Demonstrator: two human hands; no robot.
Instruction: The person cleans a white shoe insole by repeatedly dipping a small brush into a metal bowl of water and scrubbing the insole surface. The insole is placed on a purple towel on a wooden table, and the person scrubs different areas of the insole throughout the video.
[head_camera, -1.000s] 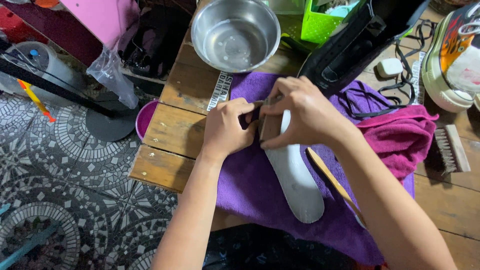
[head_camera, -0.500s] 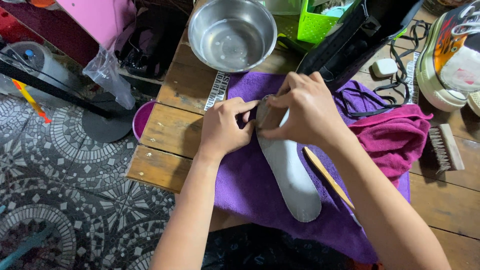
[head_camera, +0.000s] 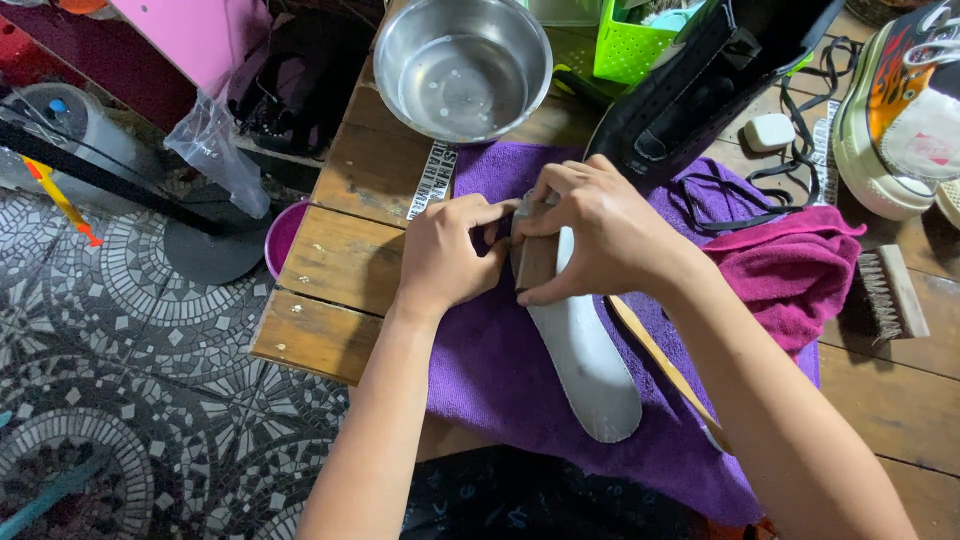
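A pale grey shoe insole (head_camera: 590, 365) lies lengthwise on a purple towel (head_camera: 500, 390) spread over a wooden table (head_camera: 340, 270). My right hand (head_camera: 600, 235) presses a small wooden-backed brush (head_camera: 536, 262) onto the insole's far end. My left hand (head_camera: 450, 250) rests beside it on the towel, its fingers touching the insole's top edge. A thin wooden stick (head_camera: 660, 365) lies on the towel, partly under my right forearm.
A steel bowl (head_camera: 462, 65) with a little water stands at the table's far side. A black shoe (head_camera: 700, 85) with loose laces, a magenta cloth (head_camera: 790, 270), a wooden brush (head_camera: 885, 295), a sneaker (head_camera: 900, 110) and a green basket (head_camera: 630, 45) sit to the right. Patterned floor tiles lie to the left.
Both hands stay on the insole's far end; the brush under my right hand has shifted slightly along it. The view has moved a little.
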